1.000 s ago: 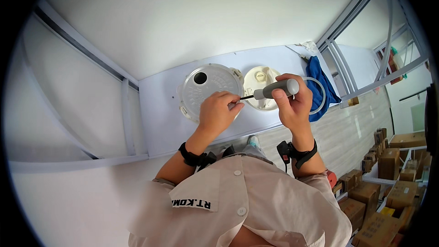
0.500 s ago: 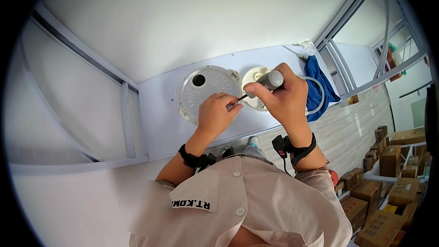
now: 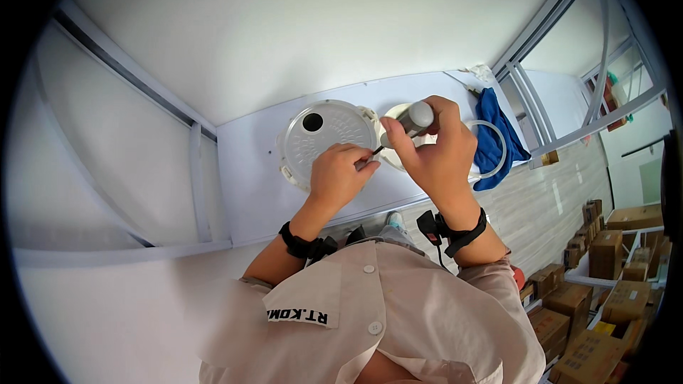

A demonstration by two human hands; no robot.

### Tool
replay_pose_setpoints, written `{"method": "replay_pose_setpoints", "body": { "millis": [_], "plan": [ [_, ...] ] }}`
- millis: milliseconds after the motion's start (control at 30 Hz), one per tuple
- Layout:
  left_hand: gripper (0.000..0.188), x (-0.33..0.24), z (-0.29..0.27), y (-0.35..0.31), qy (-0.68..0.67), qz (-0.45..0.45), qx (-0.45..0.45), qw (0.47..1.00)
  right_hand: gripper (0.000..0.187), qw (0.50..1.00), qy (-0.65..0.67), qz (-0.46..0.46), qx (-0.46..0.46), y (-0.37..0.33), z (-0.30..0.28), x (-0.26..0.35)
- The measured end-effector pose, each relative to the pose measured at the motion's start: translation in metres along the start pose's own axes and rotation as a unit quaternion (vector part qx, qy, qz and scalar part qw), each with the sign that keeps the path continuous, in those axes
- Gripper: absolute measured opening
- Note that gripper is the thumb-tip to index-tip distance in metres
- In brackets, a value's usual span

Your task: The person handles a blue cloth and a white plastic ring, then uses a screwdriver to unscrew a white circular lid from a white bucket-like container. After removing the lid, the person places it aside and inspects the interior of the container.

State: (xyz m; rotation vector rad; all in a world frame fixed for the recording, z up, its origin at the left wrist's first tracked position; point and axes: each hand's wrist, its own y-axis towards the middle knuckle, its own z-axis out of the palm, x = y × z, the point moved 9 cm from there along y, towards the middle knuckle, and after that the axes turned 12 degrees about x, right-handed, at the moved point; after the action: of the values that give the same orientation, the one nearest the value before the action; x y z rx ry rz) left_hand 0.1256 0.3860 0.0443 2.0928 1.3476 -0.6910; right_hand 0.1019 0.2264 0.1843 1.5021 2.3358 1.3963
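The right hand point(image 3: 445, 153) is curled round the screwdriver point(image 3: 415, 120), over the tabletop point(image 3: 245, 192) towards its near edge; the left hand point(image 3: 336, 175) pinches a small grey part point(image 3: 361, 166) by the tip; keeping both aligned should prevent slips; the cream dish point(image 3: 395, 110) is mostly hidden, contents unclear.

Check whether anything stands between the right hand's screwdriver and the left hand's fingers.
Nothing visible does: the right hand grips the screwdriver, and its dark shaft runs unblocked to the left hand, where the fingers hide the tip.
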Motion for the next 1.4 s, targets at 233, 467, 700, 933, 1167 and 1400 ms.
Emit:
{"method": "replay_pose_setpoints", "body": {
  "millis": [233, 467, 700, 933, 1167, 1400],
  "plan": [
    [0.018, 0.001, -0.001, -0.001, 0.001, 0.016, -0.025, 1.000, 0.058, 0.997, 0.080, -0.021, 0.011, -0.020, 0.005, -0.013],
    [0.019, 0.002, 0.000, -0.001, 0.007, 0.010, -0.020, 1.000, 0.058, 0.979, 0.135, -0.064, 0.138, -0.009, 0.005, 0.000],
    [0.019, 0.002, 0.001, -0.001, 0.011, 0.017, -0.028, 0.999, 0.065, 0.964, 0.188, -0.077, 0.173, -0.003, 0.012, 0.010],
    [0.019, 0.001, 0.000, -0.002, 0.016, 0.009, -0.016, 1.000, 0.064, 0.993, 0.081, -0.069, 0.052, 0.006, 0.000, 0.003],
    [0.019, 0.003, 0.003, -0.002, 0.014, 0.017, -0.020, 1.000, 0.063, 0.969, 0.245, 0.006, 0.031, 0.000, 0.013, -0.010],
    [0.019, 0.005, 0.002, -0.002, 0.007, 0.015, -0.023, 1.000, 0.053, 0.975, 0.197, -0.051, 0.091, 0.003, 0.011, -0.001]
  ]
}}
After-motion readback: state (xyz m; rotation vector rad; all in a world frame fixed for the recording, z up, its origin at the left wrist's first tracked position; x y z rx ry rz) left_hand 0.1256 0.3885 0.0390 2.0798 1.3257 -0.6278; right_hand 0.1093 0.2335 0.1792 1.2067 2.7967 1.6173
